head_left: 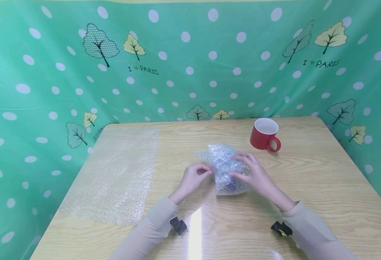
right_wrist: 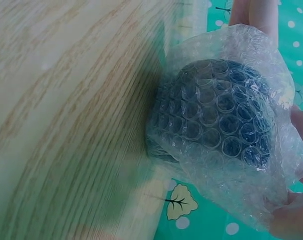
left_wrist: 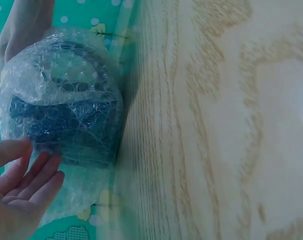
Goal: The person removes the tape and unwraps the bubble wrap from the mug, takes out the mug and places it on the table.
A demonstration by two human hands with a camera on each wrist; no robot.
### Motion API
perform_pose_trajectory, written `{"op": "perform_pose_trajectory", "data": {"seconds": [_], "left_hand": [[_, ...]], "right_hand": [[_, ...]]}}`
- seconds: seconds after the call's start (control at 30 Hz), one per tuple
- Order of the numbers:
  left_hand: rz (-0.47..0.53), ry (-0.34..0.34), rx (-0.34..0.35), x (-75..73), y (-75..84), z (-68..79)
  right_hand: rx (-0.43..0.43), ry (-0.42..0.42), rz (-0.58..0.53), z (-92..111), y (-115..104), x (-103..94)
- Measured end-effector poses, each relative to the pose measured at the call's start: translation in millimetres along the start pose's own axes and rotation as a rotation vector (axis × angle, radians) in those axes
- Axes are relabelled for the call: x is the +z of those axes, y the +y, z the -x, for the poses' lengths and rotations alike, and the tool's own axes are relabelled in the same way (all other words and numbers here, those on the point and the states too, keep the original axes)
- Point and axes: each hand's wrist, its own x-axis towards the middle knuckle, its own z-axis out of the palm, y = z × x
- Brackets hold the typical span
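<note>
Wood table, green dotted curtain behind. Bubble-wrapped bundle mid-table, near mug. Left hand pinches bundle's left edge; right hand grips its right side, thumb and fingers spread.

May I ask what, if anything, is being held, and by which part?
A bubble-wrapped bundle: left grip pinching its left edge, right grip holding its right side.
</note>
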Motion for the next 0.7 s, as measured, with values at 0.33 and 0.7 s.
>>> {"op": "perform_pose_trajectory", "data": {"seconds": [0.33,0.7], "left_hand": [[0.236,-0.152,-0.037,-6.6,0.7,2.7],[0.328,-0.153,-0.158,-16.4,13.0,5.7]], "right_hand": [[-0.002,0.004,-0.002,-0.4,0.3,-0.1],[0.008,-0.007,-0.039,-0.1,1.8,-1.3]]}}
